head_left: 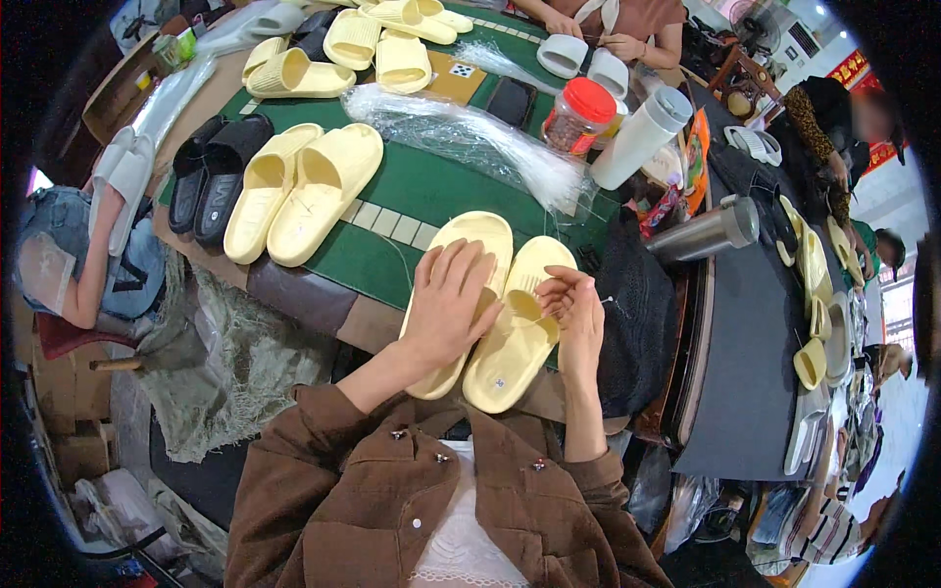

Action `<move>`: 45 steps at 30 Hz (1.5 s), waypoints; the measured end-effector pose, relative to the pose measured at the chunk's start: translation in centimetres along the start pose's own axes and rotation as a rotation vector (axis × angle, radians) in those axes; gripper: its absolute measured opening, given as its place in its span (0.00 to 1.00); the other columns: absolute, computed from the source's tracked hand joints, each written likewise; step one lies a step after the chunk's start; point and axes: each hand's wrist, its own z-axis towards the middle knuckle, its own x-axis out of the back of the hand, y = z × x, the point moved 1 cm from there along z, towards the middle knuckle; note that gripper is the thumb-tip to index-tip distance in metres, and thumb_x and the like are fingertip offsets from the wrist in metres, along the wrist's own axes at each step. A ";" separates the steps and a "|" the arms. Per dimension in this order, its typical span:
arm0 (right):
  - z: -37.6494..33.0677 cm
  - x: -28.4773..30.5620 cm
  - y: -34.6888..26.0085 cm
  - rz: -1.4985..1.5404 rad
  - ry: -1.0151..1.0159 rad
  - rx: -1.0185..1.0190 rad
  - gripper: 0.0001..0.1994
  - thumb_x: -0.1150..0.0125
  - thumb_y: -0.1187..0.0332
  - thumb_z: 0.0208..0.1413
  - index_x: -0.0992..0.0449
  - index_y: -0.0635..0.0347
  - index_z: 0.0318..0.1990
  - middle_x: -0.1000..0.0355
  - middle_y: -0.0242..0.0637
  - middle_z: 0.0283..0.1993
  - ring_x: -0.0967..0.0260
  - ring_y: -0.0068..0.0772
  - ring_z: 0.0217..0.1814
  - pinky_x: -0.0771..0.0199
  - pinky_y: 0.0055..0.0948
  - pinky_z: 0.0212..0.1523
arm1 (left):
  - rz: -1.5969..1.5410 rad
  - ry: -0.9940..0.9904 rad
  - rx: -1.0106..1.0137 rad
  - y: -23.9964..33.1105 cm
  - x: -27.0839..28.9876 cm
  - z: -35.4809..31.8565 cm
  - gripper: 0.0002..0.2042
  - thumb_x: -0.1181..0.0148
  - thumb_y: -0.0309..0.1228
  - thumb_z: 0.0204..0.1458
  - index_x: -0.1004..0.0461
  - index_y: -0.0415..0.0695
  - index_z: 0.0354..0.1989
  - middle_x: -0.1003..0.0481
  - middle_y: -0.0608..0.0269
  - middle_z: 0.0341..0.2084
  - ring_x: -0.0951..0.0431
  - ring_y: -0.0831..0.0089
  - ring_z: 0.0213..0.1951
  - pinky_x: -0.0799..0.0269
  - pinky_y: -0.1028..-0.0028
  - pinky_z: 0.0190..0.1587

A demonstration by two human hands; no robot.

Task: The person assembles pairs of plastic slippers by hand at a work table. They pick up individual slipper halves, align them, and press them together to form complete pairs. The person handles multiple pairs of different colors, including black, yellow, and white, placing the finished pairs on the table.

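Note:
A pair of pale yellow slippers lies in front of me at the table's near edge, toes pointing away. My left hand (453,302) rests palm down over the strap of the left slipper (477,232), its fingers stretched out and covering much of it. Beside the strap of the right slipper (508,361) is my right hand (576,312), its fingers bent together in a pinch. Whatever they hold, if anything, is too small to make out. A small sticker marks the right slipper's heel. Beyond the slippers lies a bundle of clear plastic strands (470,137).
More yellow slippers (319,196) and black slippers (221,186) stand to the left. A red-lidded jar (578,116), a white bottle (642,137) and a steel tumbler (706,230) are at the right. Across the table a person's hands (593,34) are near grey slippers (564,56).

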 end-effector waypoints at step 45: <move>-5.6 -1.7 -2.7 -0.406 -0.391 -0.275 0.11 0.58 0.67 0.66 0.31 0.64 0.43 0.39 0.30 0.23 0.42 0.22 0.26 0.40 0.25 0.29 | -0.932 -0.164 0.448 0.6 7.2 -3.6 0.25 0.51 0.14 0.55 0.44 0.45 0.61 0.28 0.61 0.36 0.28 0.80 0.24 0.31 0.79 0.24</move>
